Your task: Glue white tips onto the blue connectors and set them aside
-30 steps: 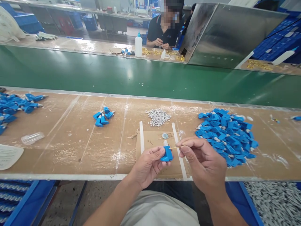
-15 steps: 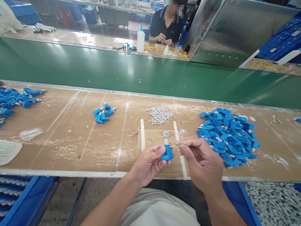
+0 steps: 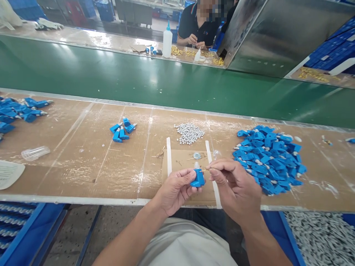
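A blue block (image 3: 198, 178) with a whitish tip is pinched between the thumb and fingers of my left hand (image 3: 177, 188). My right hand (image 3: 240, 190) grips a thin wooden stick (image 3: 205, 170), whose far end meets the upper part of that block. Behind my hands, a cardboard piece (image 3: 181, 159) with two white tape strips bears a small round clear dish (image 3: 196, 156) and another thin stick. Beyond it is a pile of small grey parts (image 3: 189, 133). A large heap of blue blocks (image 3: 270, 159) lies right of my right hand.
Several blue blocks form a small group (image 3: 122, 130); more lie at the far left (image 3: 16, 111). A clear plastic cup (image 3: 35, 153) rests on its side. Past the green belt (image 3: 138, 77) stand a white bottle (image 3: 167, 42) and a seated person (image 3: 198, 27). Blue bins sit below the table edge.
The view has shifted slightly. Both hands keep their grips, with the stick still at the block; little else differs.
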